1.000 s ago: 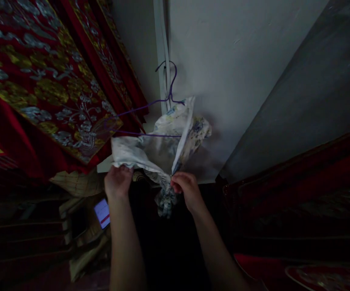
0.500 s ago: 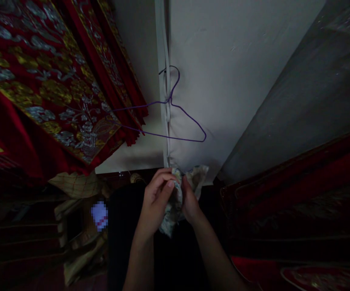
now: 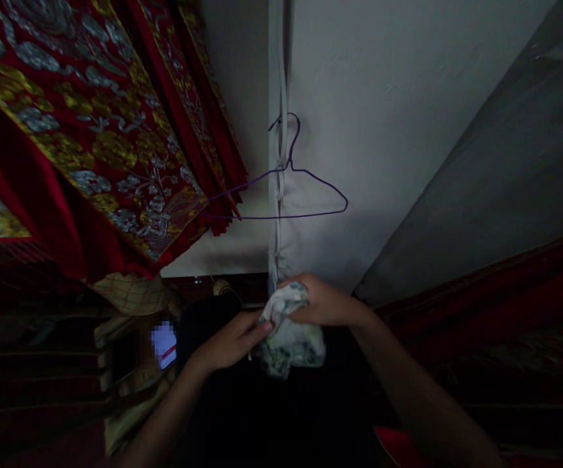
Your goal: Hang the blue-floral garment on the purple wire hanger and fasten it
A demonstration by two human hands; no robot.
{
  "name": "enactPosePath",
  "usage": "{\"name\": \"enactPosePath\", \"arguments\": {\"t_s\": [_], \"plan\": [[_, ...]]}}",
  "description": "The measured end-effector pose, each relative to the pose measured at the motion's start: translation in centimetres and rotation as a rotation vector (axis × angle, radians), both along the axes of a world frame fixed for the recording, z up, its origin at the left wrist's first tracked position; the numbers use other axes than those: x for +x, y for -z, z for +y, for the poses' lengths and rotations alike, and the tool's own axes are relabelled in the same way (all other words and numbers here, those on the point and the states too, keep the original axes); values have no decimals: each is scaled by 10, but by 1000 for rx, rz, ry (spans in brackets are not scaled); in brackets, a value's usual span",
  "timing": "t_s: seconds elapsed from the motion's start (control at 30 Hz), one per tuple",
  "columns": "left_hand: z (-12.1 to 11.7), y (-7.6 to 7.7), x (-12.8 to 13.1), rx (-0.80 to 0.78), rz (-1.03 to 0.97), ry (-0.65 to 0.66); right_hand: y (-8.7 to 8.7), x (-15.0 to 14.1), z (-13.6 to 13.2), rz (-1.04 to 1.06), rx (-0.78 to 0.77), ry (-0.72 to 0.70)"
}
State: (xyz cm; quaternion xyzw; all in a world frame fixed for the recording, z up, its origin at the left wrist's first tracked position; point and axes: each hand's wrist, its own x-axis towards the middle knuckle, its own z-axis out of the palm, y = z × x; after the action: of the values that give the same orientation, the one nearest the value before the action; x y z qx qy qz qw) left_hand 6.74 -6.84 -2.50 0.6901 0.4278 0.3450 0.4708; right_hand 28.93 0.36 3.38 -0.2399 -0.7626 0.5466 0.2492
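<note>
Between my two hands is a crumpled white cloth [image 3: 297,339] with a green and blue print, its lower part hanging loose. My left hand [image 3: 235,338] is closed on its left edge, the thumb lying over the fabric. From the right, my right hand [image 3: 323,300] grips the cloth's upper right part, with some fingers hidden behind it. Above my hands a purple wire hanger [image 3: 311,213] hangs by its hook on the wall, and nothing hangs on it.
At the left hangs red drapery [image 3: 116,149] embroidered in gold and silver. A pale cord [image 3: 284,78] runs down the white wall [image 3: 383,117]. A wooden chair [image 3: 110,331] stands at lower left, a lit, blurred-out object [image 3: 165,344] on it. Dark red fabric [image 3: 530,312] lies at right.
My hands have moved apart and turned, my right hand now reaching over the cloth from the right. The cloth has been bunched differently. The hanger has swung slightly and the view has shifted.
</note>
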Motion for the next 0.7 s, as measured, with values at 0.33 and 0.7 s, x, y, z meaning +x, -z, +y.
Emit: {"name": "enactPosePath", "arguments": {"t_s": [0.33,0.7], "plan": [[21,-61,-89,238,744,-346,9,-16,137,114,177,608],[62,-105,-85,579,784,-273,3,77,109,-47,111,721]]}}
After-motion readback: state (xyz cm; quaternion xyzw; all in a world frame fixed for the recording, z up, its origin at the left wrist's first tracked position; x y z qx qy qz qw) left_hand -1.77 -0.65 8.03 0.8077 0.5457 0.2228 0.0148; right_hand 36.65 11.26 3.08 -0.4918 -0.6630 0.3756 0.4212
